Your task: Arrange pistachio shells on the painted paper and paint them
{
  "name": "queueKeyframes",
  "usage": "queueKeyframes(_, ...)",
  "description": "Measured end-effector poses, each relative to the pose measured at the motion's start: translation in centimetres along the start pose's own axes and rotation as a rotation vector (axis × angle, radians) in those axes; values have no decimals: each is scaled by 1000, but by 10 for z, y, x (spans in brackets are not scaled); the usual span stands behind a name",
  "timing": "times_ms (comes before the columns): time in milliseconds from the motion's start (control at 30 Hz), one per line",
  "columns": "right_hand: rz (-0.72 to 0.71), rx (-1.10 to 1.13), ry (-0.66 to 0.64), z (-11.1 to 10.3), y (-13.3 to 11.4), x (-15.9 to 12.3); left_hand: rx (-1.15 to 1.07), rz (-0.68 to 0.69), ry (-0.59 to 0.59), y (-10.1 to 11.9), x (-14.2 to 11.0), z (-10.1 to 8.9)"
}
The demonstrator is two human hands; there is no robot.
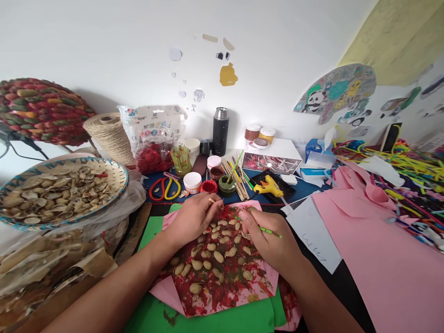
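Peanuts (218,256) lie loose on paint-smeared pink paper (167,295) near both hands; a dragging wrist could roll or smudge them. The right hand (272,245) pinches a green-handled brush (271,232), the left hand (192,217) a small pale piece (211,200); knuckles could tip the open red paint jar (209,187). Shells look netted, waisted; the paper, blotched, folded

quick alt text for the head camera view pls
A person's left hand and right hand work over paint-smeared pink paper dotted with unshelled peanuts; the right holds a thin green stick, the left's contents are unclear. Behind are open paint pots, scissors and a yellow glue gun; at left, a basket of shells.
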State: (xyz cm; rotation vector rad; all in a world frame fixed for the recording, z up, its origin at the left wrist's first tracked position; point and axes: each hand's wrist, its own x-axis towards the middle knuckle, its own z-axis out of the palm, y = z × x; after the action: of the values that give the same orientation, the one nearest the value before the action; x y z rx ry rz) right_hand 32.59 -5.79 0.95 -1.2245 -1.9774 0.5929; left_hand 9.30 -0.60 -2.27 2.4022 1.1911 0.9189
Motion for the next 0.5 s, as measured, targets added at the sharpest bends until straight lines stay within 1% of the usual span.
queueKeyframes(133, 2, -24, 55, 0, 3, 0, -9, -6, 0, -1, 0, 1)
queueKeyframes(300, -55, 8, 11, 2, 1, 0, -19, -16, 2, -1, 0, 1)
queueKeyframes(400, -24, 60, -7, 2, 1, 0, -26, -14, 11, -1, 1, 0)
queueKeyframes(500, 18, 103, 5, 1, 2, 1, -25, -4, 17, -1, 1, 0)
